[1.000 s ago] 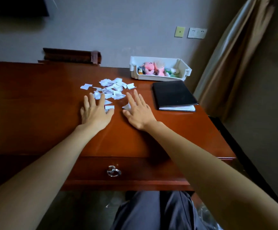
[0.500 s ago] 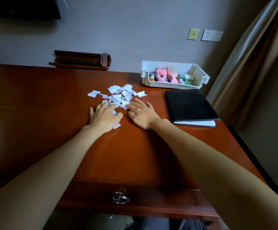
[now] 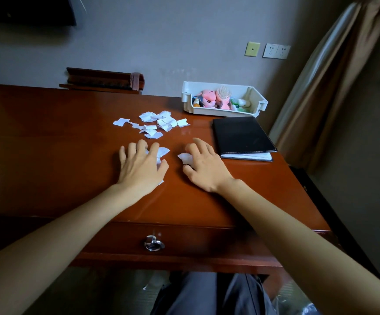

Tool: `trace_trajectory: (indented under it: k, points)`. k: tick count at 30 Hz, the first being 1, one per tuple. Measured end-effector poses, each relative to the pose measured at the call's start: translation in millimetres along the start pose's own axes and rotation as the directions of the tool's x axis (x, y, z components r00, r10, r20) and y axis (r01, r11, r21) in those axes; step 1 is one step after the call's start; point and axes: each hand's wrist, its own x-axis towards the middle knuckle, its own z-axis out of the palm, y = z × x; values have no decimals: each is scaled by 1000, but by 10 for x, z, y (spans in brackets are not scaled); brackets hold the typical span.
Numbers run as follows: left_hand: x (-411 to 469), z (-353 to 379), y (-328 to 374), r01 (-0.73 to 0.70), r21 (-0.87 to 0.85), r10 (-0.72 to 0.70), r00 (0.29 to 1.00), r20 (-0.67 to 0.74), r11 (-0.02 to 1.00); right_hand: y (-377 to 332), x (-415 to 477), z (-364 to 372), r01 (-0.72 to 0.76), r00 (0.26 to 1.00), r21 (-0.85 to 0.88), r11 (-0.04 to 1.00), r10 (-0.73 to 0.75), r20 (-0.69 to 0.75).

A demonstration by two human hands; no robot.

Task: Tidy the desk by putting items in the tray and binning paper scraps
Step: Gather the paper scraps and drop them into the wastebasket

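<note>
The white tray (image 3: pixel 224 110) stands at the far right of the wooden surface (image 3: pixel 48 155), against the wall, and already holds small items: a pink plush toy (image 3: pixel 207 98), a pink hairbrush (image 3: pixel 223 97), a little penguin figure (image 3: pixel 197 102) and something green and white (image 3: pixel 240 104); that part of the tidying looks largely done, though a black notebook (image 3: pixel 241 135) lies just in front of the tray, and whether it belongs inside I cannot judge. The paper scraps (image 3: pixel 157 123) are what is left; most sit in a loose heap near the middle of the surface, beyond both hands and not touching them. The left hand (image 3: pixel 141 167) lies palm down with fingers curled, a few scraps poking out under its fingers and one at the heel of the palm, so it seems to be raking them rather than gripping; the right hand (image 3: pixel 203 164) is likewise half-curled and flat on the wood, with one scrap (image 3: pixel 184 157) under its fingertips; whether either hand has truly closed on paper I cannot tell. No bin is clearly visible; a scrap or two appears on the floor below the drawer (image 3: pixel 152 244). By my reckoning the binning has barely begun: the heap remains to be gathered and carried off.
</note>
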Motion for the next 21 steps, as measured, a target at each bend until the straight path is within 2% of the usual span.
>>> trace_trajectory:
  k: [4, 5, 11, 18, 21]
  points:
    - [81, 21, -19, 69, -73, -48, 965, 258, 995, 7, 71, 10, -48, 996, -119, 992, 57, 69]
    - [114, 44, -14, 60, -54, -43, 961, 272, 997, 9, 88, 17, -53, 996, -150, 987, 62, 57]
    - [288, 87, 100, 31, 23, -33, 997, 64, 999, -1, 81, 9, -16, 999, -115, 993, 12, -37]
    - [260, 46, 203, -32, -12, 32, 999, 10, 999, -66, 6, -29, -28, 987, -145, 989, 4, -162]
    - [247, 15, 181, 8, -115, -10, 1000, -16, 993, -52, -32, -37, -68, 978, -57, 996, 56, -203]
